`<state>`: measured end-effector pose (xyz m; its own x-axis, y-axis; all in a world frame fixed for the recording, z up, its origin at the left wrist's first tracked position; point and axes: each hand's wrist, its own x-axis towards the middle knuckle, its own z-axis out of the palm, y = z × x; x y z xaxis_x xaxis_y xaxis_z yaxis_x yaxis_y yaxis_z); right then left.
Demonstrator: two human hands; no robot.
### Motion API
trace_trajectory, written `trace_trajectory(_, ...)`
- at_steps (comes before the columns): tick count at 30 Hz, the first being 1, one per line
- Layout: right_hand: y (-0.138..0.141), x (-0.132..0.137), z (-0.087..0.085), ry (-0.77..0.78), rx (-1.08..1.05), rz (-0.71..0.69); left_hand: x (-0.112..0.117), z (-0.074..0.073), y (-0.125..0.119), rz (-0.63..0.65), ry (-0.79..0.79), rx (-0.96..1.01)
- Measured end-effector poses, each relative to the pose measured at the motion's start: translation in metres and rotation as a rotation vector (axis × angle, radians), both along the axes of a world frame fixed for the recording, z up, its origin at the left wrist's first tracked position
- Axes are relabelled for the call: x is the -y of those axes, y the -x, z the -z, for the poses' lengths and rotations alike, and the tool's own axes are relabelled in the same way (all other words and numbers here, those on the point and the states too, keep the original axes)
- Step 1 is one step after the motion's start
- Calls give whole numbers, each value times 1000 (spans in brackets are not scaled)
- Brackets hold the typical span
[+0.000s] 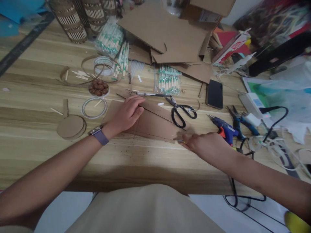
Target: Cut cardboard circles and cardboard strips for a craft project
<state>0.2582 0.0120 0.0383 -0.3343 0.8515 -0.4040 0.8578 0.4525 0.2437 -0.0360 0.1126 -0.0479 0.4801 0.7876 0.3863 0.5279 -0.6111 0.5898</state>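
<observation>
Seen from the head camera, a person works a flat cardboard sheet (155, 124) lying near the front edge of a cluttered wooden table (145, 161). The left hand (128, 113), a purple-strapped watch (98, 134) on its wrist, lies palm-down with fingers stretched flat on the sheet's far left end, pinning it to the wood. The right hand (201, 145) is closed at the sheet's near right corner, its fingertips pinching a thin tool (179, 140); the motion blur leaves it unclear whether this is a blade or a pen. The step in hand looks like a line being drawn or cut along the sheet's near edge. Such a stroke calls for steady downward pressure from the holding hand, with its fingers kept off the tool's path. Black-handled scissors (181, 113) rest just beyond the sheet. A blue glue gun (224, 127) and pliers (243, 121) lie to the right, and a dark phone (215, 94) lies farther back. To the left sit stacked cardboard discs (71, 127), a tape ring (94, 107) and a small bowl of brown nuts (98, 88). Packets of wooden sticks (167, 81) and loose cardboard offcuts (165, 35) crowd the rear.
</observation>
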Motion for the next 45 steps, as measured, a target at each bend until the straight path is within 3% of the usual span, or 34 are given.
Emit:
trace_trajectory(3, 0, -1, -1, 95, 106, -89, 0, 0, 0, -10, 6, 2)
trace_trajectory(12, -15, 2, 10, 111, 117, -21, -1, 1, -1, -15, -10, 9)
trace_trajectory(16, -25, -1, 17, 94, 69, -38, 5, -10, 7, -167, -85, 6)
trace_trajectory(20, -40, -5, 18, 94, -21, -53, 24, -25, 34, -367, -130, -216)
trace_trajectory(24, -43, -12, 18, 66, -135, -22, 43, -27, 56, -410, -71, -506)
trace_trajectory(27, -24, -19, 16, 39, -171, -54, 51, -25, 57, -368, -23, -557)
trace_trajectory(32, 31, -29, 3, 102, -195, -132, 63, -26, 45, -332, 64, -523)
trace_trajectory(36, 71, -33, -1, 168, -176, -188, 70, -31, 43, -292, 16, -520)
trace_trajectory(40, 98, -34, -1, 158, -112, -198, 59, -32, 36, -272, -125, -460)
trace_trajectory(45, 117, -34, -6, 110, -109, -254, 28, -22, 8, -176, -155, -327)
